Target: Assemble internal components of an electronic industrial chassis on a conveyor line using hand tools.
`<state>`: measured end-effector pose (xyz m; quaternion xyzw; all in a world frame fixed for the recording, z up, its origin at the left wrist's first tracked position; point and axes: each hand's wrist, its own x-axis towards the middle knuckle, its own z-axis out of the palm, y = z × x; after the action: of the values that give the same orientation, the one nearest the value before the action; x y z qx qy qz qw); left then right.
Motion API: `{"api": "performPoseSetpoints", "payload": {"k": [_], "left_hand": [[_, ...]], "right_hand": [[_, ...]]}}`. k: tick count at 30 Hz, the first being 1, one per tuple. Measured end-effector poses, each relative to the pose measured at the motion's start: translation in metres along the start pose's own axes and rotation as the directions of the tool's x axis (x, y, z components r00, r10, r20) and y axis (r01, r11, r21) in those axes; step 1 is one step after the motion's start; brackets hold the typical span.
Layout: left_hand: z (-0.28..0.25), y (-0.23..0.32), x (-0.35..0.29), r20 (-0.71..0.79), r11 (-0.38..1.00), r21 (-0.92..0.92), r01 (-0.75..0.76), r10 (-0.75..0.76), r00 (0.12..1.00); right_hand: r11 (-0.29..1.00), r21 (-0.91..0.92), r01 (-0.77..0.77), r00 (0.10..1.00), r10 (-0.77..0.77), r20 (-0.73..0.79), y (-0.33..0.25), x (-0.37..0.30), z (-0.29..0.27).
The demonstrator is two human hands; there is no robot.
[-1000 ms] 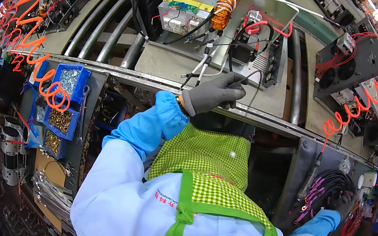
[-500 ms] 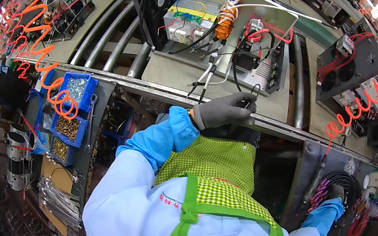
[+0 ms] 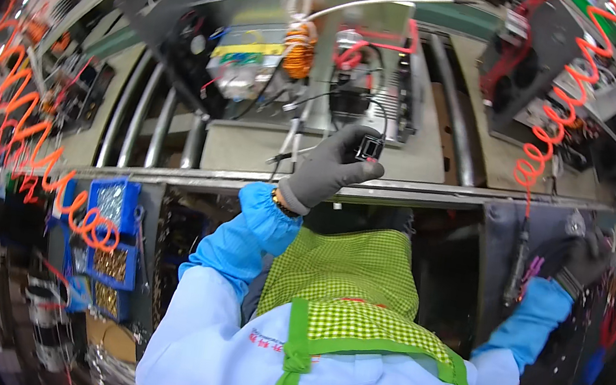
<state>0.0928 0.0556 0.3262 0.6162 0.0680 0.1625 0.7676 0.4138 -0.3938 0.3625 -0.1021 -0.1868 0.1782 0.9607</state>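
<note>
My gloved left hand [image 3: 325, 171] is closed on a small black square-framed part [image 3: 369, 148], pinched between thumb and fingers. A black wire [image 3: 385, 116] rises from beside this part toward an open metal chassis [image 3: 416, 89]. The chassis stands just beyond the hand and holds an orange-wound coil [image 3: 299, 52], a green board and red and black wires. My gloved right hand [image 3: 587, 258] is far to the right over a dark side surface, near a clear bag [image 3: 575, 224] and some purple-ended cables [image 3: 533, 270]. Its fingers are dark and blurred.
A tool [image 3: 517, 264] hangs by an orange coiled hose [image 3: 548, 133] at the right. Blue bins [image 3: 137, 203] of metal fasteners and a wrench [image 3: 141, 235] lie at the left. Metal rollers [image 3: 159, 122] flank the chassis, and another dark unit [image 3: 529, 74] stands at the right.
My left hand has turned, bringing the black square-framed part into view. My right hand has moved away from me and outward from the dark cable bundle. The whole view has shifted.
</note>
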Motion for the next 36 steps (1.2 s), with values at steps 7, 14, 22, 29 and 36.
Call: {"api": "performPoseSetpoints", "payload": {"k": [7, 14, 22, 29, 36], "left_hand": [[0.039, -0.017, 0.027, -0.030, 0.920, 0.383, -0.078, 0.097, 0.995], [0.066, -0.010, 0.041, 0.042, 0.839, 0.493, -0.231, 0.243, 0.969], [0.060, -0.005, 0.037, -0.045, 0.827, 0.525, -0.202, 0.264, 0.963], [0.034, 0.017, 0.028, 0.236, 0.672, 0.652, -0.352, 0.262, 0.936], [0.021, 0.029, 0.023, 0.451, 0.554, 0.726, -0.406, 0.062, 0.890]], "right_hand": [[0.967, -0.254, -0.034, 0.974, -0.024, -0.225, 0.182, -0.026, 0.050], [0.826, -0.556, 0.091, 0.956, 0.085, 0.283, 0.228, -0.057, 0.076], [0.571, -0.743, 0.350, 0.852, 0.134, 0.505, 0.247, -0.051, 0.086], [0.323, -0.760, 0.564, 0.627, 0.432, 0.648, 0.242, -0.045, 0.107], [0.376, -0.645, 0.665, 0.363, 0.592, 0.719, 0.251, -0.040, 0.112]]}}
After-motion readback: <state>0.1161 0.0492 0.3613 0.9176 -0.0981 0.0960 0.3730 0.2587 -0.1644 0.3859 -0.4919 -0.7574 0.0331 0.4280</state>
